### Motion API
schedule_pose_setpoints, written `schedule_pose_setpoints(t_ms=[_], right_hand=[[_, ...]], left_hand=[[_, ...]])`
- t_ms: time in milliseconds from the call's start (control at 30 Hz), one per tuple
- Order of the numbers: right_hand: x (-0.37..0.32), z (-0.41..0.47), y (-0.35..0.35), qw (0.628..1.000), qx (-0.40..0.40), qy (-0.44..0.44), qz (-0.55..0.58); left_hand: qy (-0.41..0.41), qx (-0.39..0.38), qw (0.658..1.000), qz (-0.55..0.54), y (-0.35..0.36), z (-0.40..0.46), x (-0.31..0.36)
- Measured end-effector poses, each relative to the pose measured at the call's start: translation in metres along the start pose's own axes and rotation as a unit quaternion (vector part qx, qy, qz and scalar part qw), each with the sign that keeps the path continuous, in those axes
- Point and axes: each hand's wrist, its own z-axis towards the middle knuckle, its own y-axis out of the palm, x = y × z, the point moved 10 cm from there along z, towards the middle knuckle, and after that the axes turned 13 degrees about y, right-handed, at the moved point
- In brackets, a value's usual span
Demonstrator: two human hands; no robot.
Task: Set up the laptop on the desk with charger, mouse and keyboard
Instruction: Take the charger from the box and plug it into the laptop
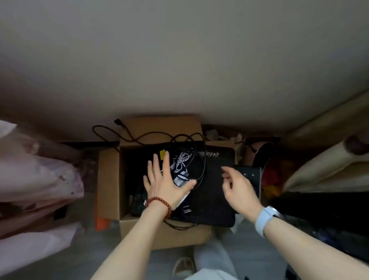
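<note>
Left hand [164,184] – fingers spread flat, palm down on tangled black cables [190,159] inside open cardboard box [109,182]. Right hand [238,185] loosely curled, holding nothing, over black laptop sleeve [214,196] lying across box's right edge.

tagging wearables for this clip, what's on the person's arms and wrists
Both forearms are bare, with no sleeves in view. The left hand has a bracelet of round dark red beads at its wrist. The right hand has a watch with a wide pale blue band on its wrist. No rings can be made out.

Red bead bracelet [159,203], pale-blue watch [265,219].
</note>
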Motion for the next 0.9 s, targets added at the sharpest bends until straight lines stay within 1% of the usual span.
schedule_pose_setpoints(t_ms=[67,133,200,267,333,367,433,500,567,633,700,767,833,900], right_hand=[[-0.006,0.007,-0.008,0.999,0.03,-0.009,0.031],[-0.007,0.02,-0.001,0.998,0.034,-0.021,0.038],[-0.009,0.03,0.002,0.998,0.037,-0.028,0.044],[-0.012,0.036,0.006,0.998,0.034,-0.035,0.05],[-0.016,0.037,0.01,0.997,0.026,-0.036,0.06],[-0.018,0.039,0.011,0.997,0.019,-0.03,0.075],[-0.022,0.043,0.012,0.992,0.002,-0.006,0.123],[-0.031,0.046,0.015,0.986,-0.023,0.017,0.164],[-0.048,0.049,0.025,0.981,-0.078,0.022,0.175],[-0.067,0.053,0.04,0.98,-0.132,0.014,0.148],[-0.077,0.059,0.051,0.984,-0.149,0.016,0.094],[-0.076,0.066,0.057,0.989,-0.142,0.029,0.03],[-0.068,0.07,0.06,0.99,-0.126,0.05,-0.041],[-0.065,0.072,0.057,0.988,-0.076,0.047,-0.126]], left_hand=[[0.035,0.014,0.999,-0.018,-0.005,0.026,0.008],[0.068,0.014,0.997,0.015,-0.006,0.056,0.002],[0.086,-0.024,0.991,0.096,-0.005,0.08,-0.011],[0.083,-0.077,0.979,0.169,-0.001,0.095,-0.027],[0.101,-0.101,0.966,0.214,0.0,0.102,-0.031],[0.121,-0.1,0.962,0.225,0.0,0.104,-0.029],[0.146,-0.087,0.962,0.213,-0.003,0.107,-0.024],[0.121,-0.1,0.974,0.161,-0.003,0.109,-0.026],[0.091,-0.115,0.982,0.121,-0.003,0.107,-0.028],[0.095,-0.118,0.981,0.123,-0.002,0.105,-0.024],[0.105,-0.102,0.979,0.142,-0.005,0.1,-0.023],[0.109,-0.059,0.981,0.147,-0.012,0.093,-0.024],[0.13,0.001,0.981,0.144,-0.024,0.085,-0.022],[0.154,0.039,0.981,0.111,-0.036,0.076,-0.019]])
